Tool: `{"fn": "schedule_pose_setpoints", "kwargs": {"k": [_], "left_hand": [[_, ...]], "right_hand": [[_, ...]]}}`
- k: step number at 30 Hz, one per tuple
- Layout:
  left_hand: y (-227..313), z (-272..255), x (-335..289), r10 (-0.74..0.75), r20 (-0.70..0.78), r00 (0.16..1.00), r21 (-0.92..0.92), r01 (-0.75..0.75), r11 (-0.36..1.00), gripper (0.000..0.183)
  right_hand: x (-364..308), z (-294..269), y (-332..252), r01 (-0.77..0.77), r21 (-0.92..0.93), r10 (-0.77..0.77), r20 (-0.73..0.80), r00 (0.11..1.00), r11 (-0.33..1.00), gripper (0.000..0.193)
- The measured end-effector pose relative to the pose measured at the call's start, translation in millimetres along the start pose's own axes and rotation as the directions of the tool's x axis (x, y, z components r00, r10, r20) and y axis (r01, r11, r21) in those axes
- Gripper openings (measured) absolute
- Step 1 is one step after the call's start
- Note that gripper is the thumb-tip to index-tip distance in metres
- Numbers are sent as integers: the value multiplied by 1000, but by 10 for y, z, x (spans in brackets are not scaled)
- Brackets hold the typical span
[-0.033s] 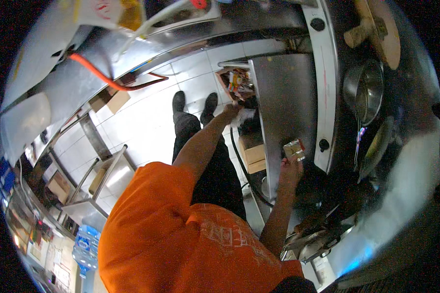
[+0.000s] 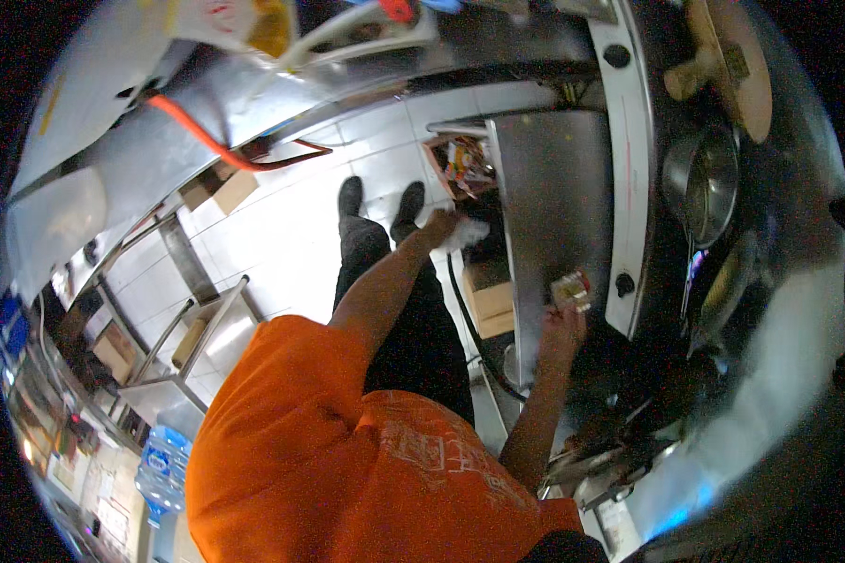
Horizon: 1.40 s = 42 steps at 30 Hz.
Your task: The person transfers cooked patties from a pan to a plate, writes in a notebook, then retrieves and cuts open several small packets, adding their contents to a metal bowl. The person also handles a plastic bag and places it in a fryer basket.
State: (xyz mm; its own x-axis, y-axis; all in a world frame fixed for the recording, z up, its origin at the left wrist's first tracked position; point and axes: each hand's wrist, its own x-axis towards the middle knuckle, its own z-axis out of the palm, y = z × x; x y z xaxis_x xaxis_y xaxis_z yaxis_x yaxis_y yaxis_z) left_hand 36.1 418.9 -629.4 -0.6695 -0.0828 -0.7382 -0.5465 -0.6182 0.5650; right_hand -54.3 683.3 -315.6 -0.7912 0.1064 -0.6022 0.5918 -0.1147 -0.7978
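My left hand [image 2: 438, 228] is closed on a crumpled white, partly see-through wad [image 2: 467, 235]; whether it is film or paper I cannot tell. Just beyond it is an open box [image 2: 438, 161] holding several colourful packets [image 2: 467, 159]. A small shiny gold and red packet [image 2: 570, 289] sticks up from the fingers of my right hand [image 2: 563, 330], above the dark steel surface [image 2: 559, 197].
Cardboard boxes [image 2: 486, 291] and a black hose [image 2: 462, 310] lie below the steel surface's edge. Pans, including a round steel one [image 2: 709, 183], stand at the right, with a blue flame [image 2: 678, 514] at lower right. A steel cart [image 2: 218, 333] stands left.
My left hand, with the white wad, has drawn back slightly from the box of packets. My right hand still holds its packet in nearly the same place. The whole view has shifted a little.
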Motion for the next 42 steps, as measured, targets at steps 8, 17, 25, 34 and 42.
{"fn": "schedule_pose_setpoints", "kwargs": {"k": [8, 17, 25, 34, 42], "left_hand": [[507, -1814, -3012, 19, -549, 836, 65, 20, 998, 48], [449, -4939, -6191, 186, -962, -197, 152, 175, 973, 46], [1020, -8324, -7775, 299, -878, -374, 281, 104, 954, 56], [1278, -9185, -7794, 105, -994, 33, 88, -328, 941, 46], [1449, -8105, -7786, 374, -923, -96, 383, -117, 916, 43]], "right_hand": [[-216, 28, 269, 394, -889, -695, 132, 707, 232, 43], [-1531, 2530, 1073, 599, -514, -214, 622, 753, 614, 32], [-3940, 4109, 2447, 659, -435, 123, 877, 465, 614, 22], [-5585, 5019, 2879, 919, -103, 307, 952, -20, 381, 19], [-6441, 6336, 3787, 912, 140, 224, 945, -240, 385, 67]]}}
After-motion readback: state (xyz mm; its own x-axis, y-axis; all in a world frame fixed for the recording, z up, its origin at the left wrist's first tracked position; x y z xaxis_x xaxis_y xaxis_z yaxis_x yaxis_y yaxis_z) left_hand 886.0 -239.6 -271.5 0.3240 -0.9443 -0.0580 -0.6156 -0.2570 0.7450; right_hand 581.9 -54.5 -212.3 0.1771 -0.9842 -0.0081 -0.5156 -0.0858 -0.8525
